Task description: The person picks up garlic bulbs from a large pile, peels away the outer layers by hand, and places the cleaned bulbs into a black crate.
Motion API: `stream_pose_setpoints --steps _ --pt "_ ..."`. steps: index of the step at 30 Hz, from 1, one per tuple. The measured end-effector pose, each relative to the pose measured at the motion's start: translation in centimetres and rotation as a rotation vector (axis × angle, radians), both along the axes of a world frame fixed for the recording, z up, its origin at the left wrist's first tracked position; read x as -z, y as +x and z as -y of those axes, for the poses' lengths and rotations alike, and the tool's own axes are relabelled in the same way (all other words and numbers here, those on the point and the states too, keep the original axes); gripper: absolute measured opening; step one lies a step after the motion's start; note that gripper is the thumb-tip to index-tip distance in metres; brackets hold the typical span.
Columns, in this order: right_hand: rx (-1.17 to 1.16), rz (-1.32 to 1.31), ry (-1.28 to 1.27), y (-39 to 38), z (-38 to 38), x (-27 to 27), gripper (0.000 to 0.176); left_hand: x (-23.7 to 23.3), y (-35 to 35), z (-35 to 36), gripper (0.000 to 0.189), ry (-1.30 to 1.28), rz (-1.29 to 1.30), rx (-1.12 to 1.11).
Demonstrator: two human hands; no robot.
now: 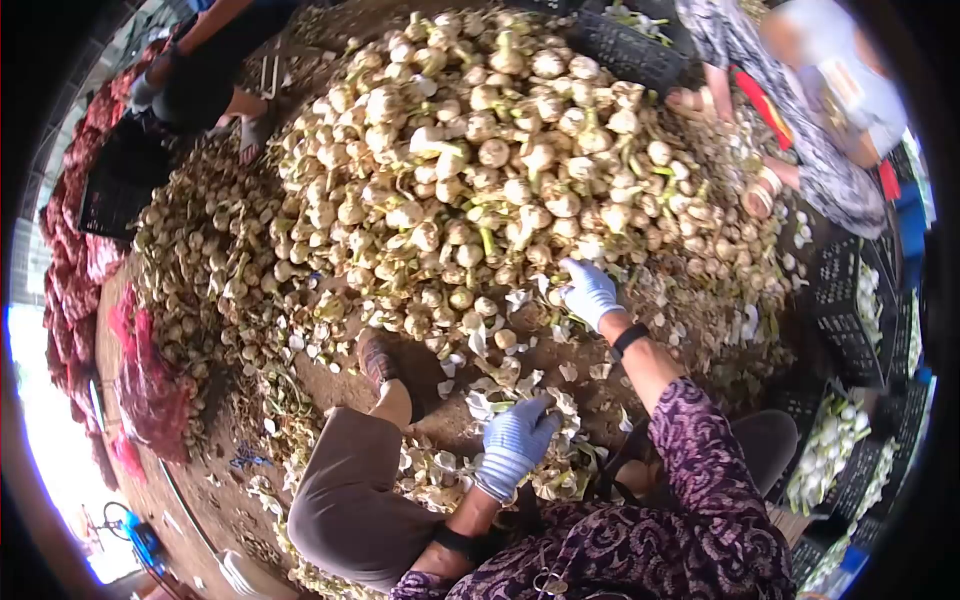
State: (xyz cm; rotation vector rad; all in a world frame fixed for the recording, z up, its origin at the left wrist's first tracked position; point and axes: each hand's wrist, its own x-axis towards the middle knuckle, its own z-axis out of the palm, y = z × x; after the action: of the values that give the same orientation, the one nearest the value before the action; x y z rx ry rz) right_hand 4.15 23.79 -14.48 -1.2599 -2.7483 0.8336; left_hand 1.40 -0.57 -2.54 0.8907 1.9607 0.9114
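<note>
My right hand [592, 294], in a pale blue-and-white glove, reaches to the front edge of a large heap of whitish bulbs [430, 170]. These look like garlic or onions with green stalks and dirty skins. Its fingers are apart, beside bulbs at the heap's edge; no bulb is plainly in its grasp. Nearer my lap, my left hand [515, 442] wears the same kind of glove, with its fingers curled closed. Whatever it holds is hidden by the fingers. Loose pale skins [505, 375] lie around and below it.
Black crates [850, 300] stand along the right, some with cleaned white bulbs [830, 450]. Another person [830, 90] sits at upper right; a further person's foot [252, 138] shows at upper left. Red mesh sacks [150, 390] line the left. My bent knee [345, 490] is close to my left hand.
</note>
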Motion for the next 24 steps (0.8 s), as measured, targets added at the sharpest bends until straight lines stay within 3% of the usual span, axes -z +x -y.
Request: stream_pose_setpoints --steps 3,5,7,9,11,12,13,14,15,16,17,18,19,20,21,23,24 --pt "-0.160 0.240 0.143 -2.4 0.0 1.7 0.031 0.4 -0.4 0.6 0.026 0.019 0.035 -0.004" --pt "-0.244 0.380 0.015 -2.7 -0.9 1.4 0.022 0.2 -0.8 0.6 0.028 0.053 0.087 -0.073" --pt "0.052 -0.029 -0.281 -1.5 -1.1 1.1 0.018 -0.5 -1.6 0.2 0.031 0.058 0.071 -0.116" --pt "0.418 -0.417 -0.874 0.3 0.4 -2.4 0.012 -0.7 -1.8 -0.1 0.035 0.064 0.053 -0.163" --pt "0.390 -0.612 -1.061 2.6 2.6 -5.1 0.014 -0.1 -1.6 -0.1 0.044 0.203 -0.097 -0.276" --pt "0.294 -0.539 -0.859 3.3 3.7 -7.1 0.015 -0.1 -1.7 -0.3 0.052 0.256 -0.195 -0.273" --pt "0.174 -0.486 -0.672 3.8 5.1 -8.6 0.016 2.2 -0.9 0.2 0.054 0.447 0.000 -0.345" --pt "0.016 -0.609 -0.544 4.8 6.6 -8.5 0.017 3.5 -1.2 0.1 0.069 0.295 0.143 -0.237" --pt "0.343 -0.562 -0.984 4.1 8.1 -10.8 0.017 2.7 -0.9 0.7 0.067 0.450 -0.067 -0.256" --pt "0.298 -0.621 -0.997 5.1 8.4 -8.6 0.018 3.7 -0.8 0.3 0.067 0.397 -0.161 -0.185" --pt "0.411 -0.725 -1.180 6.3 7.7 -4.6 0.023 1.8 -1.4 0.2 0.066 0.362 0.093 -0.198" --pt "0.371 -0.805 -1.486 6.0 7.6 -4.3 0.033 3.5 -0.7 0.0 0.067 0.421 0.206 -0.304" --pt "0.402 -0.862 -1.436 6.4 7.0 -3.5 0.041 4.1 -0.8 -0.5 0.068 0.577 0.457 -0.368" --pt "0.374 -0.923 -1.435 6.7 7.4 -3.4 0.043 0.8 -1.6 -0.3 0.071 0.444 0.370 -0.291" --pt "0.363 -0.995 -1.412 7.0 7.2 -3.4 0.046 2.7 -1.1 -1.0 0.075 0.581 0.379 -0.320" --pt "0.319 -0.973 -1.317 6.9 6.6 -4.4 0.043 0.0 -1.2 -0.3 0.079 0.511 0.729 -0.425" --pt "0.317 -0.946 -1.230 6.8 6.5 -4.9 0.040 0.1 -1.2 -0.2 0.078 0.520 0.548 -0.377"
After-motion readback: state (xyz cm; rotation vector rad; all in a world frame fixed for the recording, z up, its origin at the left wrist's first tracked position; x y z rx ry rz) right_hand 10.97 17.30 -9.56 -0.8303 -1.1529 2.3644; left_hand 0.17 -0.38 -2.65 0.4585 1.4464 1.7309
